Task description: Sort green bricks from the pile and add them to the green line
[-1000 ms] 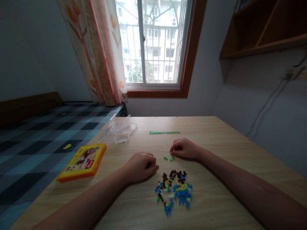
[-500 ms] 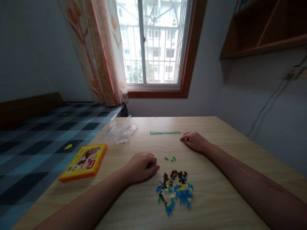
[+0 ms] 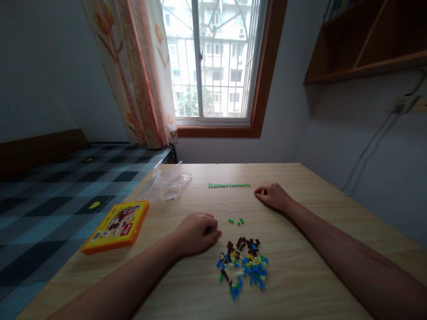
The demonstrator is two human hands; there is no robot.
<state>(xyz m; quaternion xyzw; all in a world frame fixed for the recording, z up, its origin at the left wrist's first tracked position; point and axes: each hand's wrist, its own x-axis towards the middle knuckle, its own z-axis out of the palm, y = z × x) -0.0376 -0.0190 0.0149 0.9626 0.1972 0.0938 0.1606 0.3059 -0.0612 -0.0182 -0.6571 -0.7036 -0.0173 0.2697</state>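
Note:
My left hand (image 3: 198, 232) rests on the table in a loose fist, left of a small group of green toy bricks (image 3: 240, 221) and the mixed pile. I see nothing in its curled fingers. My right hand (image 3: 271, 195) lies farther back, thumb and fingertips pinched together just past the right end of a line of tiny green bricks (image 3: 229, 185). Whether a brick sits in that pinch is too small to make out. Nearer to me spreads a loose pile of blue, brown, yellow, cream and green building bricks (image 3: 255, 269).
On the left of the wooden table (image 3: 300, 275) lies an orange-yellow box (image 3: 116, 226). Behind it are clear plastic trays or packaging (image 3: 170, 189). A bed with a checked cover (image 3: 60, 186) adjoins the left side; a window (image 3: 216, 66) is ahead.
My right hand has shifted slightly right, away from the end of the green line. My left hand and the brick pile have stayed in place.

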